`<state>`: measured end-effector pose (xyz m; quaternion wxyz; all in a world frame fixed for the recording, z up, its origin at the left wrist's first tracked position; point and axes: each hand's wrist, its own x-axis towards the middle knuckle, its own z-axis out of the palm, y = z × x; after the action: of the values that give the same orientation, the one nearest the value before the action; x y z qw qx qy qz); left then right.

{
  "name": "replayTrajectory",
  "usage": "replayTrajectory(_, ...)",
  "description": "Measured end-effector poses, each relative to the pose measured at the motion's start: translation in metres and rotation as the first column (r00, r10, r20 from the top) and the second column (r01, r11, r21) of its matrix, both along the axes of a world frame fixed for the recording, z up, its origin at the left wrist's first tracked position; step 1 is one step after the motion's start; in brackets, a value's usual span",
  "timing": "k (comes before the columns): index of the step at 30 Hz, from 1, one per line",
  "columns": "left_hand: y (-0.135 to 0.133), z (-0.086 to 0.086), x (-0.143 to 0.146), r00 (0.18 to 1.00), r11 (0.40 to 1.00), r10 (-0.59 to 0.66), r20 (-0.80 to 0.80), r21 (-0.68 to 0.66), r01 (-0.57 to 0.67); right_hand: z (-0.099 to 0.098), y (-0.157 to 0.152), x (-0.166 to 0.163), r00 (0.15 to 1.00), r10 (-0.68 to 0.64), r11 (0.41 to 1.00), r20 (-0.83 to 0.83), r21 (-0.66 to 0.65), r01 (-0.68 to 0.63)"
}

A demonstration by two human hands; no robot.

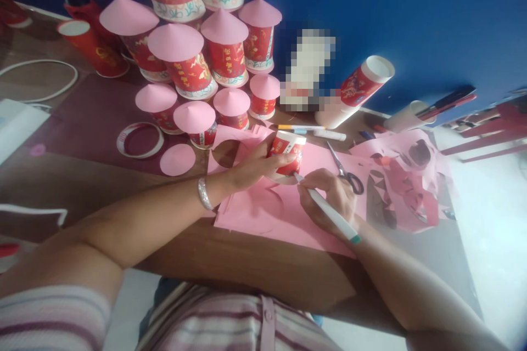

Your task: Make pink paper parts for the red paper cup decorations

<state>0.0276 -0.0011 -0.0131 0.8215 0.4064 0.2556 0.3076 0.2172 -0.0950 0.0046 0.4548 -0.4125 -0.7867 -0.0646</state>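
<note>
My left hand (251, 167) grips a small red paper cup (288, 151) and presses it mouth down on a sheet of pink paper (263, 214) on the wooden table. My right hand (329, 197) is closed round a white pen (329, 211) with a green end. The pen's tip touches the paper at the cup's rim. A silver bracelet (204, 193) sits on my left wrist.
Several red cups with pink paper cone lids (181, 44) are stacked at the back left. A loose pink disc (177, 159) and a white ring (140, 140) lie near them. Scissors (348, 173) lie right of my hand, with pink scraps (403, 181) beyond.
</note>
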Motion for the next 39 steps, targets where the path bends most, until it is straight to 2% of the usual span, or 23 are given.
replayTrajectory(12, 0.001, -0.003, 0.0, 1.0, 1.0, -0.001, 0.022, -0.014, 0.001, -0.002, -0.002, 0.001, 1.0, -0.018, 1.0, -0.008, -0.018, 0.018)
replayTrajectory(18, 0.002, -0.007, 0.0, 1.0, 0.999, 0.011, 0.029, 0.038, -0.012, -0.003, -0.002, 0.001, 1.0, -0.027, 1.0, 0.005, -0.006, 0.027)
replayTrajectory(26, 0.001, -0.004, 0.0, 0.999, 1.0, 0.017, 0.033, 0.024, -0.018, -0.002, -0.003, 0.001, 1.0, -0.008, 1.0, -0.019, -0.029, 0.007)
replayTrajectory(34, 0.003, -0.01, 0.0, 0.999, 0.994, 0.04, 0.013, 0.103, -0.041, -0.001, -0.004, 0.0, 1.0, -0.02, 0.999, 0.006, -0.024, 0.02)
replayTrajectory(39, 0.003, -0.009, 0.0, 1.0, 0.992, 0.026, 0.018, 0.123, -0.028, 0.001, -0.004, -0.001, 1.0, 0.019, 0.999, 0.0, -0.029, -0.019)
